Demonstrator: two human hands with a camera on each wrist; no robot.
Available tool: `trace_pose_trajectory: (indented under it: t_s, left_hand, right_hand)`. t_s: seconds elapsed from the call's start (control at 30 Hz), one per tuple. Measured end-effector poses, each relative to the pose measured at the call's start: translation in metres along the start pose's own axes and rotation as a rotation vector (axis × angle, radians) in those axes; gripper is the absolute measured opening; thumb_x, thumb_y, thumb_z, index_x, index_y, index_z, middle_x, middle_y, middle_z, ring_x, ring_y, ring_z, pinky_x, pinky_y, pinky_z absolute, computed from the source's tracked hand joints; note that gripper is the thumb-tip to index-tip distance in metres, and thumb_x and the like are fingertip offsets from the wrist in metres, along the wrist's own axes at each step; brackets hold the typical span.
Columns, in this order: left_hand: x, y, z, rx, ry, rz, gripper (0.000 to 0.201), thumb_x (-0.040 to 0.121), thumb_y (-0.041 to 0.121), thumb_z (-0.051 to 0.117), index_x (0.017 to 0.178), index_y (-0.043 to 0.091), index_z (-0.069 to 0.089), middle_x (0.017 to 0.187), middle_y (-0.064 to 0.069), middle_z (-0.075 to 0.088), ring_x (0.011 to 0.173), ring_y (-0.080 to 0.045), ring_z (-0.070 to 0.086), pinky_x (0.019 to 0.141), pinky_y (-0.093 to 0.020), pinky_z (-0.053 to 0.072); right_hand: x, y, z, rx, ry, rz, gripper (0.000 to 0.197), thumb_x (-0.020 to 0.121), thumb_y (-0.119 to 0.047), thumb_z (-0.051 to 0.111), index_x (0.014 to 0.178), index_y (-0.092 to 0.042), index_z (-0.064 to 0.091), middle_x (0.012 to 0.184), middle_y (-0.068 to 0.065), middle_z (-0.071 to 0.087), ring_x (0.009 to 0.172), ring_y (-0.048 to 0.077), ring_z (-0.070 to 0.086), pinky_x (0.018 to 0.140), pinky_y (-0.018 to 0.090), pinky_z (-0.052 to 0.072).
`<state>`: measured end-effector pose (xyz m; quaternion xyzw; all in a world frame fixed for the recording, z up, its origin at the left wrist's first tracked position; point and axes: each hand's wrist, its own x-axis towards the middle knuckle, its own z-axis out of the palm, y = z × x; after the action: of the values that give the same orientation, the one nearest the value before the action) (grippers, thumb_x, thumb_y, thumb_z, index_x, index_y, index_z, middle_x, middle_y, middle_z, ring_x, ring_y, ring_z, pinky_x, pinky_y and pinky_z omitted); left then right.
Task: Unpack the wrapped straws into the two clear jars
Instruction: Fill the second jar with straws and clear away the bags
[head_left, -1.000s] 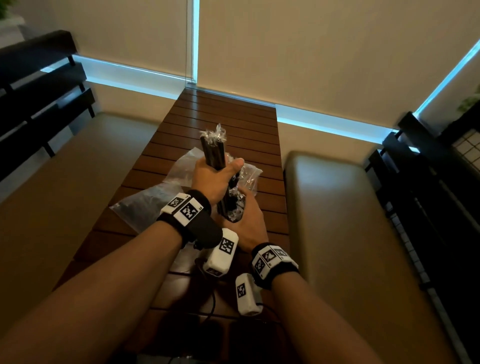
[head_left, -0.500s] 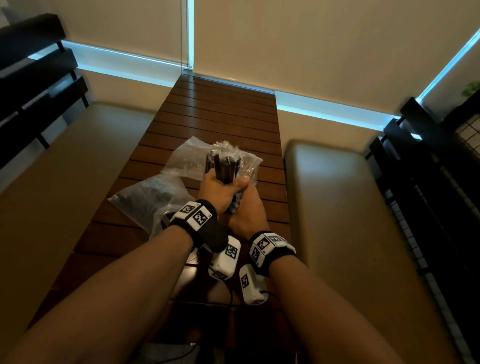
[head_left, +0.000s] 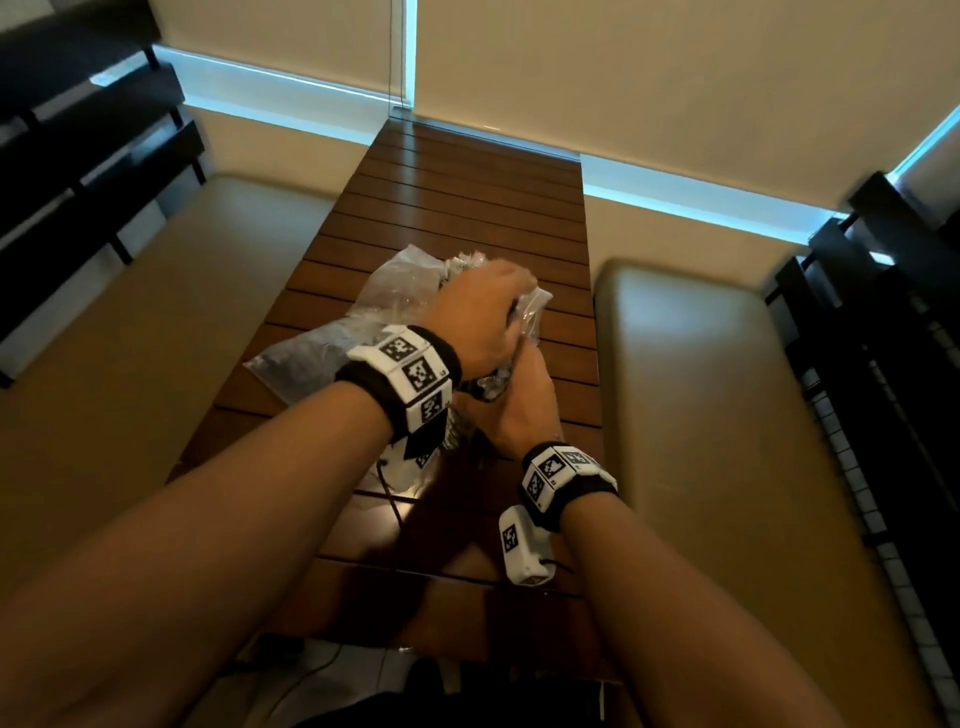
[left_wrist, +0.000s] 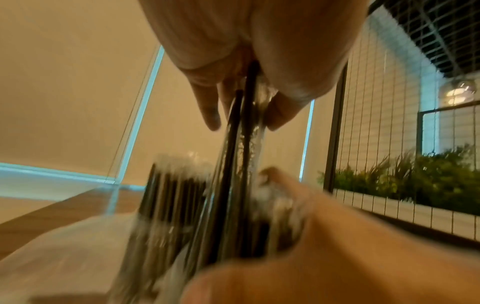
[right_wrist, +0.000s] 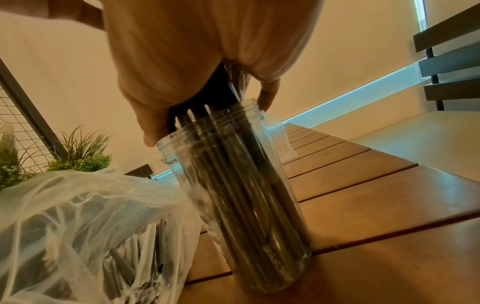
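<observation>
Bundle of straws (right_wrist: 233, 195): long axis near upright, stood in clear jar (right_wrist: 298, 253) on table (right_wrist: 389, 195). Tops clasped at jar mouth by right hand (right_wrist: 194, 51); few straws pinched from above by left hand (left_wrist: 246, 41). Plastic bag (right_wrist: 64, 216) just left.

1. A tall clear plastic jar with a threaded neck (right_wrist: 241, 185) stands on the wooden slats, leaning a little, its mouth open.
2. A bundle of thin black straws in clear wrappers (right_wrist: 233, 174) fills this jar, the tops reaching out above the rim.
3. A crumpled clear plastic bag with more wrapped straws (right_wrist: 78, 236) lies just beside the jar, touching its wall.
</observation>
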<state>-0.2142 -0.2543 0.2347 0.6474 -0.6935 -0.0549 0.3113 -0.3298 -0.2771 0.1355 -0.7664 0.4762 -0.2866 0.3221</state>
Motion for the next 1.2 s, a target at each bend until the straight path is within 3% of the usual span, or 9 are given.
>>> trace_pose_trajectory:
  t_s: [0.13,0.33,0.5,0.6,0.73,0.87,0.97,1.1,1.2]
  left_hand:
    - [-0.048,-0.025,0.04,0.121,-0.388,-0.153,0.056,0.103,0.04,0.026,0.154,0.017,0.017,0.161,-0.001,0.017,0.148,-0.018,0.014,0.119,-0.05,0.018]
    - [-0.039,-0.021,0.043,0.226,-0.213,-0.062,0.083,0.091,0.067,0.003,0.154,0.015,-0.008,0.162,-0.001,-0.014,0.149,-0.017,-0.012,0.119,-0.05,-0.003]
    - [-0.053,-0.033,0.058,0.244,-0.445,-0.124,0.091,0.086,0.074,0.0,0.154,0.015,-0.01,0.162,0.001,-0.015,0.147,-0.014,-0.017,0.12,-0.054,0.0]
    - [-0.049,-0.034,0.041,0.065,-0.413,-0.137,0.08,0.092,0.066,0.004,0.155,0.018,-0.006,0.163,0.001,-0.005,0.149,-0.014,-0.006,0.12,-0.052,0.003]
    - [-0.053,-0.068,-0.004,-0.182,-0.108,-0.32,0.066,0.083,0.031,0.051,0.145,0.027,0.031,0.147,-0.005,0.032,0.126,-0.024,0.044,0.104,-0.048,0.043]
    - [-0.076,-0.106,-0.023,0.258,-0.593,-0.466,0.094,0.072,0.051,0.074,0.149,0.031,0.024,0.147,-0.006,0.027,0.125,-0.032,0.046,0.094,-0.042,0.049]
    - [-0.093,-0.12,-0.013,0.384,-0.594,-0.523,0.069,0.081,0.042,0.07,0.141,0.031,0.037,0.14,-0.007,0.037,0.118,-0.032,0.053,0.091,-0.043,0.051]
    - [-0.104,-0.127,-0.024,0.241,-0.33,-0.536,0.039,0.084,0.009,0.059,0.12,0.025,0.06,0.125,-0.009,0.059,0.105,-0.03,0.062,0.086,-0.046,0.054]
    - [-0.111,-0.124,-0.035,0.215,-0.258,-0.482,0.035,0.089,0.01,0.059,0.119,0.025,0.061,0.114,-0.005,0.053,0.097,-0.028,0.059,0.078,-0.037,0.05]
  right_hand:
    - [-0.001,0.005,-0.001,-0.055,0.049,-0.072,0.066,0.078,-0.033,0.074,0.134,-0.024,0.041,0.128,0.002,0.047,0.115,0.017,0.048,0.094,0.04,0.051]
    - [0.004,0.007,0.002,-0.084,0.027,-0.063,0.058,0.086,-0.043,0.064,0.136,-0.025,0.039,0.132,0.001,0.044,0.114,0.012,0.046,0.094,0.03,0.049]
    - [-0.001,0.011,0.0,-0.115,0.036,-0.151,0.06,0.086,-0.04,0.063,0.139,-0.022,0.041,0.128,-0.001,0.047,0.111,0.006,0.043,0.098,0.033,0.047]
    - [-0.001,0.006,-0.007,-0.242,-0.029,-0.09,0.081,0.074,-0.053,0.071,0.141,-0.026,0.034,0.136,0.0,0.04,0.119,0.017,0.043,0.1,0.043,0.045]
    - [-0.001,-0.014,-0.019,-0.331,0.107,-0.179,0.084,0.068,-0.076,0.061,0.135,-0.03,0.04,0.139,-0.001,0.037,0.125,0.019,0.038,0.102,0.04,0.032]
    - [0.003,-0.047,-0.014,-0.341,0.32,-0.371,0.03,0.08,-0.038,0.064,0.105,-0.022,0.059,0.112,0.0,0.053,0.105,0.019,0.048,0.09,0.036,0.039]
    - [0.003,-0.077,0.004,-0.283,-0.001,-0.49,0.004,0.083,-0.021,0.058,0.081,-0.017,0.058,0.082,-0.001,0.058,0.076,0.017,0.053,0.07,0.036,0.049]
    - [-0.005,-0.095,0.044,-0.486,-0.658,-0.4,0.011,0.086,-0.014,0.055,0.083,-0.011,0.065,0.08,0.006,0.065,0.069,0.023,0.059,0.062,0.033,0.051]
    - [-0.009,-0.091,0.085,-0.435,-0.709,-0.238,0.012,0.091,-0.011,0.055,0.1,-0.009,0.062,0.089,0.006,0.059,0.079,0.024,0.057,0.062,0.025,0.041]
